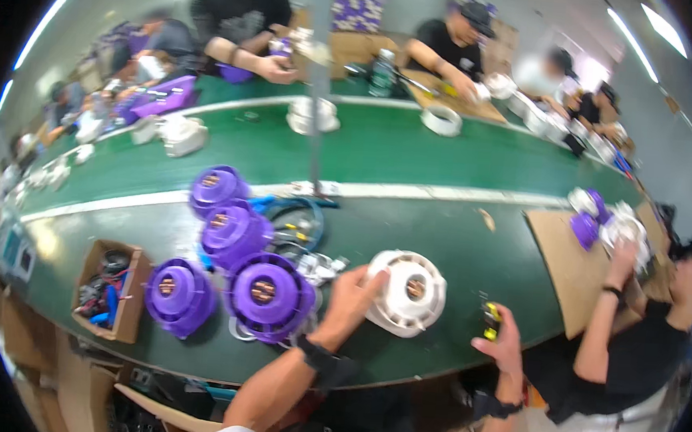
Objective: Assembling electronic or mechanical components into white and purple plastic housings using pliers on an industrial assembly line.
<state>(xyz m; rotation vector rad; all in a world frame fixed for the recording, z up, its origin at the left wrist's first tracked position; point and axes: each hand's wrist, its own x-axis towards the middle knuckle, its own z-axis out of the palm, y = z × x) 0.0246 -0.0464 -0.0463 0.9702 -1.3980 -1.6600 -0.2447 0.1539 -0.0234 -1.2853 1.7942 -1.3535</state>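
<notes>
My left hand (pixel 349 303) is closed on the left edge of a white round plastic housing (pixel 406 294), which has a ribbed rim and a copper-coloured centre. The housing is at the green table's near side. To its right, my right hand (pixel 504 343) is closed around a small black-and-yellow hand tool (pixel 490 321), its exact kind blurred. Left of my left hand are several purple housings of similar shape, the nearest one (pixel 270 292) with a copper-coloured centre too. White cables and connectors (pixel 318 269) lie between the purple housings and my left hand.
A cardboard box (pixel 130 304) of cables and blue-handled tools stands at the left. Behind a white rail (pixel 412 192) runs a green conveyor (pixel 382 156) carrying white parts. A metal post (pixel 319 78) rises there. At right, a co-worker (pixel 626 348) handles parts over cardboard (pixel 556 259).
</notes>
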